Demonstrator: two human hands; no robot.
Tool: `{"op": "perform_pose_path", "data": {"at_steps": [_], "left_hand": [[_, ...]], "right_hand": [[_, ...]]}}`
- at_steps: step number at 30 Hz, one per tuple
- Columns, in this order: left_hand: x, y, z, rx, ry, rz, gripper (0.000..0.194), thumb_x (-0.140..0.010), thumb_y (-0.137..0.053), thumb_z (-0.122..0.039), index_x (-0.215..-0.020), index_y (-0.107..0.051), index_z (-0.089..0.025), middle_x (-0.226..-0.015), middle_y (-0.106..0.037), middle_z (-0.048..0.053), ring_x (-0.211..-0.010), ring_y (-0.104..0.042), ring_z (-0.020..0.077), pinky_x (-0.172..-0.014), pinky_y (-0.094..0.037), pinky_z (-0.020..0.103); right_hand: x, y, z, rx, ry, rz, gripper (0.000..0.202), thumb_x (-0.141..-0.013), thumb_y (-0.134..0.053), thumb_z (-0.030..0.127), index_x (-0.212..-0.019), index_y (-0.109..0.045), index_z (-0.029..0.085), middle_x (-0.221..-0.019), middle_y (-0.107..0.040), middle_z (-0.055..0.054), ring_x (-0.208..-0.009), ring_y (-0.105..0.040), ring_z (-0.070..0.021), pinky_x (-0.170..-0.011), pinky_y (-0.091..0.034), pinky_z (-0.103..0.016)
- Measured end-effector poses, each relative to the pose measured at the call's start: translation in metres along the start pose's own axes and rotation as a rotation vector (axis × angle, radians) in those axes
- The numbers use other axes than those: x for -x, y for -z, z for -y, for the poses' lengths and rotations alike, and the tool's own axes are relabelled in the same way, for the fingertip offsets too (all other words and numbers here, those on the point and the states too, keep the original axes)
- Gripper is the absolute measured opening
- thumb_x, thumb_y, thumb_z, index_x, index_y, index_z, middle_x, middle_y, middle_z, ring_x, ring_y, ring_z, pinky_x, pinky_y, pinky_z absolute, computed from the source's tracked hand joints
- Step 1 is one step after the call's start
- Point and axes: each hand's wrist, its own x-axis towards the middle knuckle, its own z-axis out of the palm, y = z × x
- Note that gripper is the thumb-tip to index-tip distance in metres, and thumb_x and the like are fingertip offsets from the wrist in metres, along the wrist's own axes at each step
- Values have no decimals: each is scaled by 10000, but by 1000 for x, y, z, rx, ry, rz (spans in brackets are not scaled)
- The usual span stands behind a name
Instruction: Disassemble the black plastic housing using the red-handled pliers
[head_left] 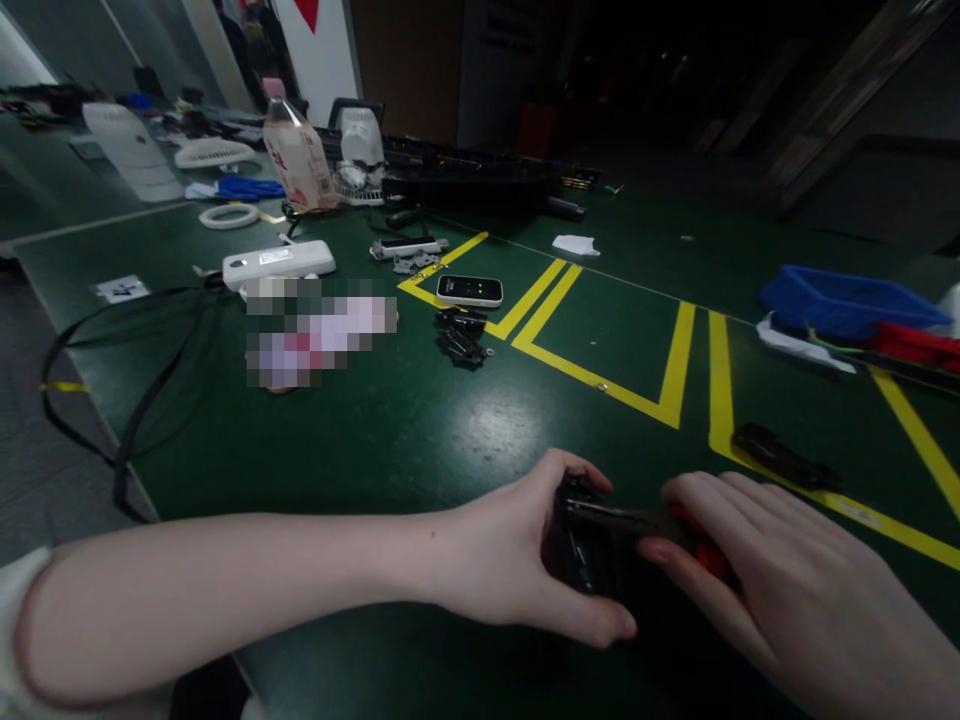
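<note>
My left hand is wrapped round a glossy black plastic part, fingers over its far side and thumb along the near side. A red-handled tool with a narrow metal end is closed in my right hand. Its metal end reaches left to the top of the black part. Most of the handle is hidden by my fingers, so I cannot tell the tool's exact kind. Both hands are just above the green table near its front edge.
Small black parts lie beyond my hands, near a white device with green lights. A long black part and a blue bin are at right. A bottle, a white power strip and black cables are at left.
</note>
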Motion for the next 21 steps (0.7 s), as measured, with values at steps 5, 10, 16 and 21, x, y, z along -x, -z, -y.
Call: {"op": "perform_pose_path", "data": {"at_steps": [5,10,16,21], "left_hand": [[3,1,-5,-72,32,-34,924,-630,-902,-195,-1369,-349,-238,-1228,-637,107,-1159,-590,297,-979,-454,495],[5,1,-9,-129,28,-70,789,-683,-880,-269,-1297,-386,-235,-1138,-630,77,-1055,-606,256,-905,-478,447],[4,-1,-9,-70,7,-37,752,-713,-870,-279,-1270,-367,-255,-1124,-637,50,-838,-585,145,-803,-467,352],[3,-1,-9,-104,29,-29,772,-700,-878,-271,-1281,-371,-237,-1104,-630,57,-889,-591,171,-824,-468,361]], "right_hand": [[0,2,0,2,-4,4,393,-1044,-353,491,-816,-511,213,-643,-564,-20,-490,-562,-163,-424,-426,-274],[4,5,-2,31,-11,24,398,-1042,-360,501,-841,-526,201,-674,-575,-26,-523,-563,-161,-453,-423,-273],[4,8,-2,71,-8,30,420,-1052,-323,502,-802,-497,213,-660,-555,-21,-532,-547,-159,-474,-389,-277],[5,6,1,84,5,39,410,-1056,-309,487,-809,-489,213,-658,-542,-21,-529,-539,-158,-473,-386,-276]]}}
